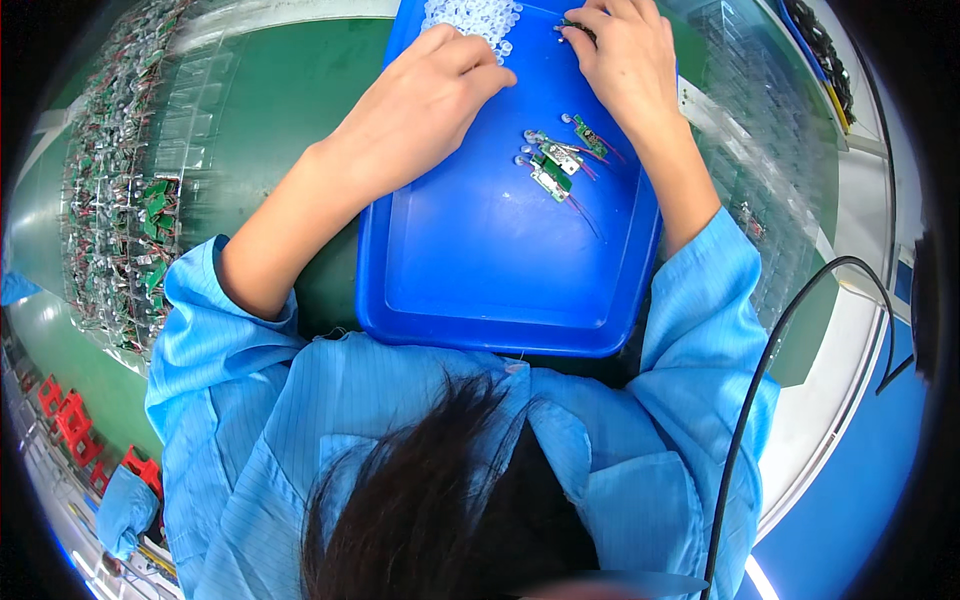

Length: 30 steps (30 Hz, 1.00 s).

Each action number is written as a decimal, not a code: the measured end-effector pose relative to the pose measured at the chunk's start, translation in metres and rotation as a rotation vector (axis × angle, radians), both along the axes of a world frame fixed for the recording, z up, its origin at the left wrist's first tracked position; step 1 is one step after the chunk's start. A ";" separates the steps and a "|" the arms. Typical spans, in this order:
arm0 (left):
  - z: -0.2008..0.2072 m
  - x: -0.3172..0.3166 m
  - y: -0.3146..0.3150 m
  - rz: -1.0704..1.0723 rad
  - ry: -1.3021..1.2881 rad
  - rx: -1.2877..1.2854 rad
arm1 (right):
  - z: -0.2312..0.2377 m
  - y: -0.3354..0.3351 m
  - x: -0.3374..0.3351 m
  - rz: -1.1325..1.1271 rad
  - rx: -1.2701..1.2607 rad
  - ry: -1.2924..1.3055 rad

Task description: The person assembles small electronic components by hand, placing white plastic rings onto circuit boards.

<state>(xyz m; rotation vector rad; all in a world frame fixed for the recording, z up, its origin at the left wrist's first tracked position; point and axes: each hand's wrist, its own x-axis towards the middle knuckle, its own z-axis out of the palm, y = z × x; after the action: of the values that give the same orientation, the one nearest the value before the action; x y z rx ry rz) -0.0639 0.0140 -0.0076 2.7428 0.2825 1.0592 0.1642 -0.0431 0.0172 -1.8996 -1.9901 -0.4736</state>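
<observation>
A blue plastic tray (470,270) lies in front of me. At its far end is a pile of small translucent plastic caps (470,18). My left hand (435,95) is over the tray beside the pile, its fingers curled in a pinch; whatever is between the fingertips is hidden. At the tray's far right, my right hand (630,55) is closed on a small circuit board (578,30), which is mostly covered by the fingers. Between the hands and nearer to me lie several green circuit boards (552,165) with thin wires and round clear ends.
On the left, clear trays packed with wired circuit boards (115,210) stand on the green bench (290,90). More clear plastic trays (760,150) are stacked on the right. A black cable (760,370) curves past my right sleeve. Red stools (72,418) show at far left.
</observation>
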 end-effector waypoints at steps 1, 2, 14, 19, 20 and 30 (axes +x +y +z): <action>0.004 0.003 0.001 0.001 0.000 -0.004 | 0.001 0.000 0.001 0.031 0.067 -0.001; 0.009 0.006 0.002 0.035 0.013 -0.078 | 0.002 -0.002 0.003 0.031 0.064 -0.002; 0.012 0.041 0.022 -0.282 -0.013 -1.713 | 0.021 -0.044 -0.010 0.169 0.074 0.441; 0.034 0.042 -0.017 0.090 -0.160 -1.016 | 0.019 -0.046 -0.008 0.076 0.020 0.434; 0.034 0.041 -0.014 0.122 -0.106 -0.654 | 0.016 -0.044 0.001 0.078 -0.121 0.693; 0.040 0.038 -0.028 0.043 -0.087 -0.513 | 0.026 -0.048 -0.010 0.089 -0.170 0.923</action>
<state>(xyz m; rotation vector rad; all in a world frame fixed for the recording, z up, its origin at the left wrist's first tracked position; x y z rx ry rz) -0.0262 -0.0145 0.0327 2.2379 0.5206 0.9519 0.1538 -0.0910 0.0432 -1.6431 -1.4804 0.5365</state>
